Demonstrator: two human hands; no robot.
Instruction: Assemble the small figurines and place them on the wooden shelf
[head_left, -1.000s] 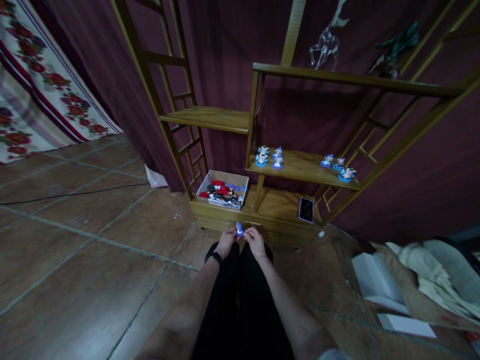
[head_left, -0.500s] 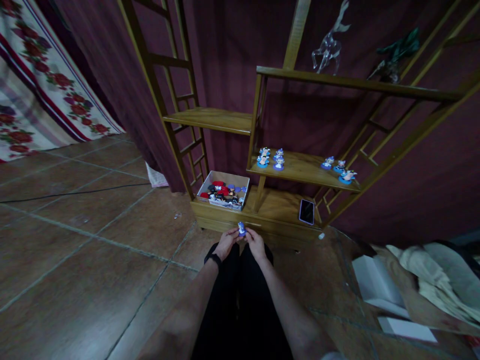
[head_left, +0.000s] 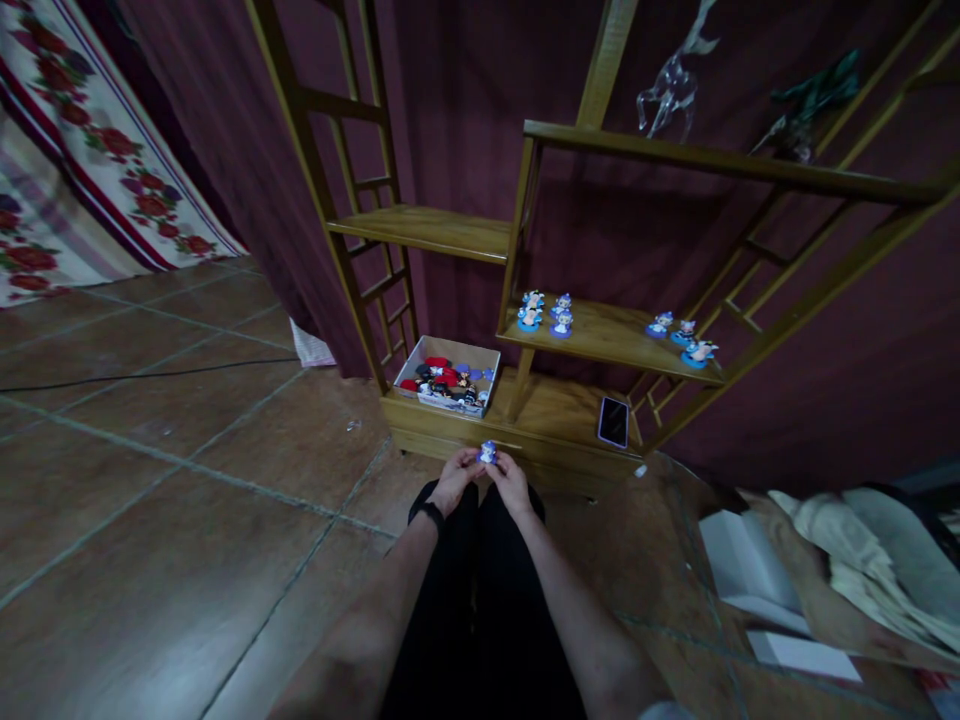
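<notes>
Between my two hands, just in front of the low wooden shelf unit, is a small purple and white figurine [head_left: 487, 453]. My left hand [head_left: 454, 481], with a dark band at the wrist, pinches it from the left. On the other side my right hand [head_left: 511, 482] has its fingers closed on the figurine too. Beyond them an open box [head_left: 452, 403] holds several figurines in red, black, white and purple. Higher up, on the middle shelf [head_left: 600, 335], purple figurines [head_left: 561, 320] and blue-based figurines [head_left: 529, 316] stand in small groups.
A phone [head_left: 613, 422] lies on the lower shelf at the right. A glass deer [head_left: 670, 90] and a dark green ornament [head_left: 814, 100] stand on the top shelf. White boxes [head_left: 752, 565] and cream cloth [head_left: 832, 540] are at the right. A black cable [head_left: 150, 375] crosses the tiled floor.
The figurine has turned between my fingers, so its front now shows more. Both hands stay almost in place, and the camera view has shifted slightly.
</notes>
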